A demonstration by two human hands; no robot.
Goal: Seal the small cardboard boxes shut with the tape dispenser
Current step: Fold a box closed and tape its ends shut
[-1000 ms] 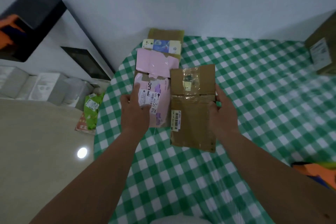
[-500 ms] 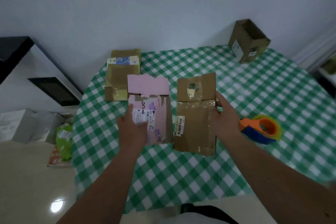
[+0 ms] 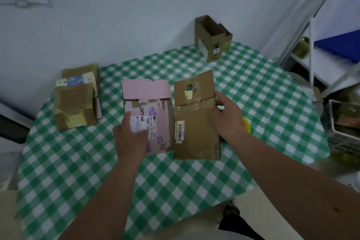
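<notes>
Right hand [image 3: 227,118] in the head view lies along the right edge of the brown box [image 3: 196,121], fingers reaching forward to the crease where its far flap [image 3: 192,88] stands open, thumb over the top face; it grips that edge loosely rather than clenching. Left hand [image 3: 131,138] rests on the near left part of the pink box [image 3: 149,121], thumb and fingers pinching over the white shipping label [image 3: 143,123], steadying it. Both boxes lie flat on the green checked tablecloth [image 3: 175,177], side by side and touching or nearly so, long axes running near to far, their unsealed flaps at the far ends. What the coming move turns on is the tape dispenser [image 3: 246,124]: only a yellow-green sliver shows just right of the right hand, mostly hidden behind the hand and wrist, so its heading is uncertain, though it probably lies right beside the brown box. That puts it far nearer the right hand than the left, a short reach to the right. Two more cardboard boxes stay out of reach: a taped stack [image 3: 76,101] at far left and an open upright box [image 3: 211,38] at the far edge by the wall.
</notes>
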